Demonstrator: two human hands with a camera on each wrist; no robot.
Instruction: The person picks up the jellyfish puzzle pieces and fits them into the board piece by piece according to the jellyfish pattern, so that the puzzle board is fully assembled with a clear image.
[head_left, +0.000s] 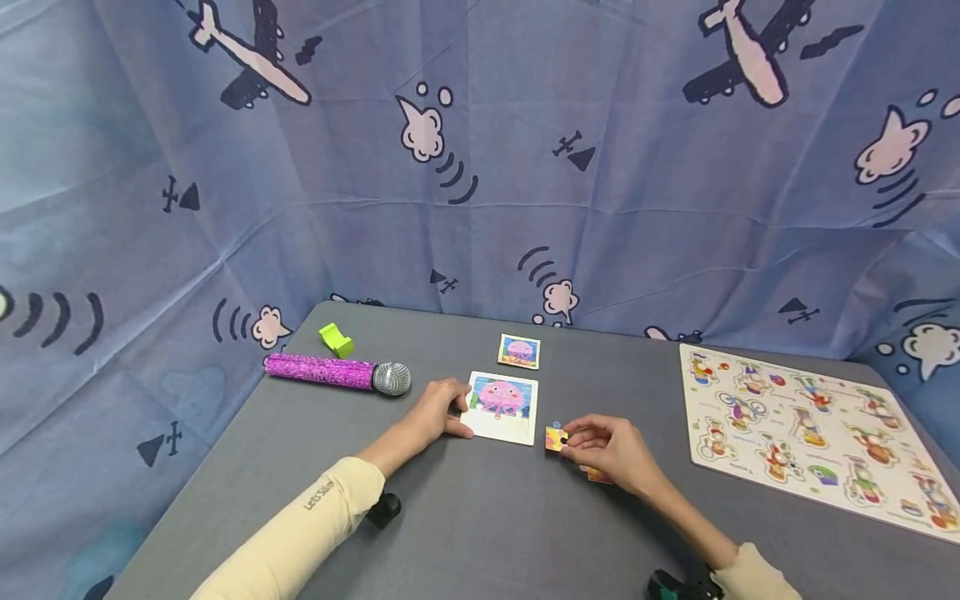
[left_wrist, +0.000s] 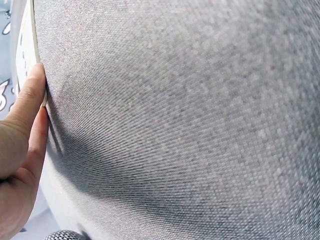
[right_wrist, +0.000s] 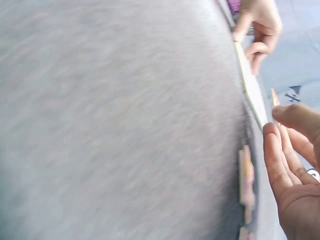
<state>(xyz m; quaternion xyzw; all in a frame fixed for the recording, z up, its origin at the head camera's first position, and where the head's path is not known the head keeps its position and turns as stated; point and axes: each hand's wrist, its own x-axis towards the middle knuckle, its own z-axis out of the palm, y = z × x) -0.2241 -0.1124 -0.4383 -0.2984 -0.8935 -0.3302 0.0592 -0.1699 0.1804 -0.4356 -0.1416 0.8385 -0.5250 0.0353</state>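
Observation:
My left hand (head_left: 433,410) holds the left edge of a white square puzzle board (head_left: 504,428), thumb at the near corner and fingers farther up. Its upper half shows a pink octopus picture; the lower part is bare white. In the left wrist view, the thumb and a finger (left_wrist: 31,97) meet the board's edge. Just right of the board, my right hand (head_left: 611,450) pinches a yellow and orange puzzle piece (head_left: 553,439) above the table. The piece appears edge-on in the right wrist view. Beneath that hand lie more puzzle pieces (head_left: 597,475), partly hidden.
Behind the board lies a small octopus picture card (head_left: 519,351). A purple glitter microphone (head_left: 322,372) and a green curved block (head_left: 337,341) are at left. A large peg puzzle board (head_left: 817,437) with figures covers the right side. A printed curtain (head_left: 480,167) hangs behind the grey table (head_left: 480,533).

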